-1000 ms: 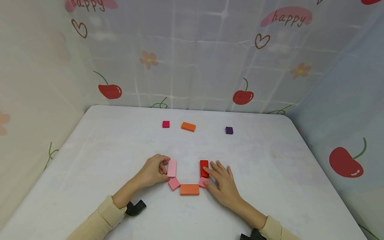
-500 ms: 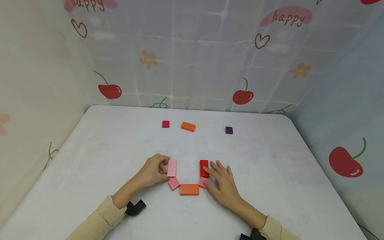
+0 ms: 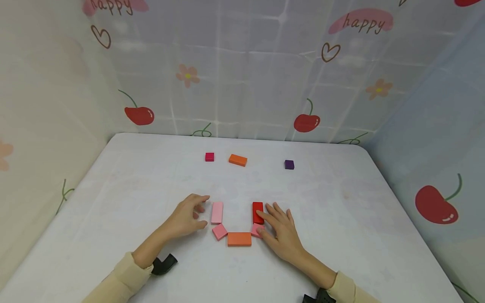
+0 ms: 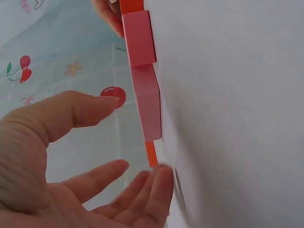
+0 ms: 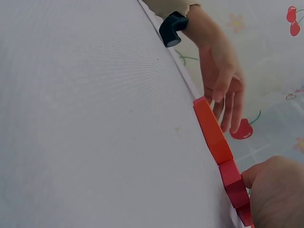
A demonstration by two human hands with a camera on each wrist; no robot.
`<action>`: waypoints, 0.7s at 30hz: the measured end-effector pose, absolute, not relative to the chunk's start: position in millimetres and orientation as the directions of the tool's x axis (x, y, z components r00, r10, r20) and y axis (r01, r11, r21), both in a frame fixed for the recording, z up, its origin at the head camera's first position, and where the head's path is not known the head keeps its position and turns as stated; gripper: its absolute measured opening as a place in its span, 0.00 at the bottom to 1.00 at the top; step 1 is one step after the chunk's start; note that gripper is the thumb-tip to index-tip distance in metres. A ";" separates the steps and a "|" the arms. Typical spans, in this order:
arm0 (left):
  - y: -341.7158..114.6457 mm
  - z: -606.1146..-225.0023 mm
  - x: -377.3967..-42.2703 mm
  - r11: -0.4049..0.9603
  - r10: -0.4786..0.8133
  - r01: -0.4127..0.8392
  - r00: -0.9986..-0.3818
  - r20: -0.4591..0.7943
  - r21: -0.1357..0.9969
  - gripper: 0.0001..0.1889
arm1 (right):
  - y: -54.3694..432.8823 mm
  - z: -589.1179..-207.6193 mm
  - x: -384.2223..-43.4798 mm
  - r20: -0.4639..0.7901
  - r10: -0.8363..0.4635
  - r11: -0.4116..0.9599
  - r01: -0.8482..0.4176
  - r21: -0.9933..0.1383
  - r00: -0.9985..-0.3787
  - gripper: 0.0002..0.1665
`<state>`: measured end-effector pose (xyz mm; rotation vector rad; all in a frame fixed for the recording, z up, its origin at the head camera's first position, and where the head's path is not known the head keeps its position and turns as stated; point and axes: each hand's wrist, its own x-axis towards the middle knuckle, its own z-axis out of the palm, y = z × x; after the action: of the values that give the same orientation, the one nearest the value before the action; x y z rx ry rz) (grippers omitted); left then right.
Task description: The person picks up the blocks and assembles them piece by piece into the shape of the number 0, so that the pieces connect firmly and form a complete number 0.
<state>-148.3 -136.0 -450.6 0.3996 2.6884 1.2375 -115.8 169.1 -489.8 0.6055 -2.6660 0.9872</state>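
Note:
Five-sided arc aside, a U of wooden-looking blocks lies on the white table (image 3: 333,244): a long light-pink block (image 3: 217,213), a small pink block (image 3: 219,232), an orange block (image 3: 239,239), a second small pink block (image 3: 256,230) and a red block (image 3: 257,212). My left hand (image 3: 186,216) is just left of the light-pink block, apart from it, thumb and fingers spread with nothing between them. My right hand (image 3: 282,231) lies at the right side of the U, a fingertip on the red block and the thumb on the small pink block beside it.
Farther back on the table are a crimson block (image 3: 209,157), another orange block (image 3: 238,160) and a dark purple block (image 3: 289,164). A printed curtain (image 3: 242,84) hangs behind the table's far edge.
My left hand has let go of the light-pink block and drawn back a little to the left, its fingers opening. The blocks and my right hand have stayed in place.

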 end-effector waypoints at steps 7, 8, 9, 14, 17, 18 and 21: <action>-126.2 -450.9 -120.5 0.567 0.228 0.079 -0.972 -0.064 0.820 0.38 | 169.3 -490.0 -115.4 0.341 -0.299 0.685 -0.449 -0.574 -0.891 0.28; -123.8 -452.8 -115.7 0.565 0.223 0.086 -0.973 -0.052 0.820 0.37 | 169.1 -489.9 -115.4 0.340 -0.299 0.684 -0.449 -0.575 -0.891 0.28; -121.3 -455.0 -111.3 0.570 0.219 0.103 -0.975 -0.030 0.815 0.36 | 169.1 -490.0 -115.4 0.340 -0.300 0.683 -0.450 -0.576 -0.891 0.28; -110.3 -471.4 -96.6 0.621 0.197 0.209 -0.974 0.107 0.756 0.32 | 168.2 -490.1 -115.6 0.350 -0.302 0.685 -0.457 -0.567 -0.887 0.28; -106.7 -479.0 -95.3 0.654 0.175 0.232 -0.972 0.154 0.720 0.31 | 168.0 -490.3 -115.8 0.347 -0.301 0.688 -0.454 -0.566 -0.888 0.28; -106.0 -480.6 -95.6 0.660 0.169 0.233 -0.972 0.161 0.714 0.30 | 168.0 -490.2 -115.8 0.343 -0.300 0.689 -0.450 -0.568 -0.890 0.28; -105.1 -482.4 -97.7 0.673 0.155 0.235 -0.972 0.177 0.702 0.30 | 168.2 -489.8 -115.9 0.340 -0.297 0.688 -0.447 -0.572 -0.892 0.28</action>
<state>-97.7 -105.1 -482.4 0.3465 2.9665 1.2681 -115.9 168.2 -489.8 0.5987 -2.6793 0.9933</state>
